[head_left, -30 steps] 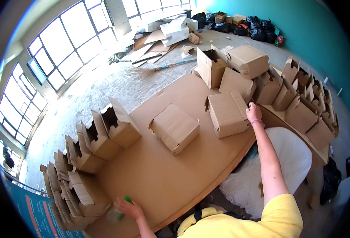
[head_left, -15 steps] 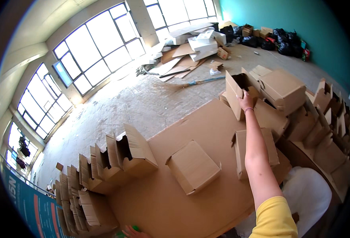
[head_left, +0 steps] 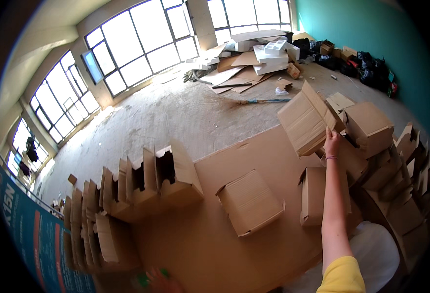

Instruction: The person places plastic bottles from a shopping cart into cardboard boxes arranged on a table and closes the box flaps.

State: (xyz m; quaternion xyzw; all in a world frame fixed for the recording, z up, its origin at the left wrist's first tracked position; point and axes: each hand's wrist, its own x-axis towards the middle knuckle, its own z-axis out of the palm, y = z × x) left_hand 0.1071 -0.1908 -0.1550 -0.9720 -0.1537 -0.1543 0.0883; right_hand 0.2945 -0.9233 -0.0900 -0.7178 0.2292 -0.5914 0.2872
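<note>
The bench (head_left: 215,244) has a wide, flat brown top. On its left part, open cardboard boxes (head_left: 137,205) stand close together in rows. Near the middle lies one box (head_left: 250,202) with a flat side upward, and to its right stands another box (head_left: 313,201). The grey floor (head_left: 161,122) carries a broom (head_left: 266,101), cardboard sheets (head_left: 246,59), white blocks (head_left: 266,68) and black bags (head_left: 368,75).

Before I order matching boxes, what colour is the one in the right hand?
Brown; the box in the right hand shows best in the head view.
</note>
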